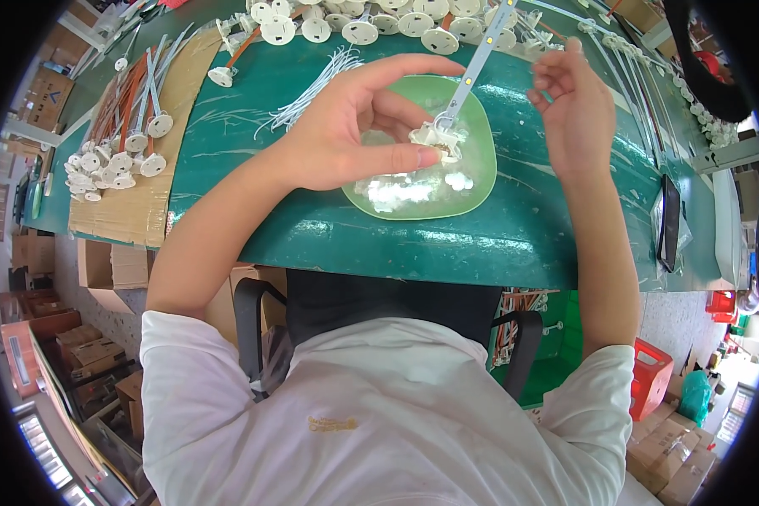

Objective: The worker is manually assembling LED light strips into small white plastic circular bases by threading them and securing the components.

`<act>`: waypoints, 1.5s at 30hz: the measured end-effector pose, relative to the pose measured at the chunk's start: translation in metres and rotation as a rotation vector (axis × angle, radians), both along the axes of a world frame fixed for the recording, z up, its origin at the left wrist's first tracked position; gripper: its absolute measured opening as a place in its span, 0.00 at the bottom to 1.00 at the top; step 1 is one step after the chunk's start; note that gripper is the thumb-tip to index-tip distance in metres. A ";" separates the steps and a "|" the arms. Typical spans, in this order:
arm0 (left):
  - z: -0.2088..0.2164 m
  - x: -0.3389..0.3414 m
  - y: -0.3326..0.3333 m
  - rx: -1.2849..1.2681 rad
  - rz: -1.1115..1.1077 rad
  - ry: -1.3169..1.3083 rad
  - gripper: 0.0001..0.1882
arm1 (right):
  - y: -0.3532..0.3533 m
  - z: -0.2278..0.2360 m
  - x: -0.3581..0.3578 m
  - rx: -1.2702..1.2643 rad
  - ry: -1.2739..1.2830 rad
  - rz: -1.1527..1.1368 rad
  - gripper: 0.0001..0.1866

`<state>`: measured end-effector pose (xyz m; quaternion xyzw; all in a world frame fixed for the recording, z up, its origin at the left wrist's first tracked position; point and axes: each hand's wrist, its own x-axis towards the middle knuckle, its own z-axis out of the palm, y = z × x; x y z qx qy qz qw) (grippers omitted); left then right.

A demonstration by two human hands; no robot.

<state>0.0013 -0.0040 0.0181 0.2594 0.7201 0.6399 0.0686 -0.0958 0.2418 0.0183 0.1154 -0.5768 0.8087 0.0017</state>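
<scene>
My left hand [337,126] pinches a white plastic lamp base [437,142] between thumb and fingers. From that base a narrow LED strip [479,63] with small yellow chips slants up to the right. Beneath them lies a light green bowl [472,198] with small clear, shiny pieces inside. My right hand [575,110] is raised to the right of the bowl, apart from the strip. Its fingers are loosely curled and apart, and I see nothing in them.
Thin white wires [316,88] lie left of the bowl on the green table [379,253]. White round bases [360,32] crowd the far side. More strips with bases [122,156] rest on cardboard at left. A dark phone-like slab [669,223] lies at right.
</scene>
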 end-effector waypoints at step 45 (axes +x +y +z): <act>-0.013 -0.003 0.009 -0.497 0.479 1.132 0.17 | -0.017 0.010 0.029 0.324 0.205 0.196 0.11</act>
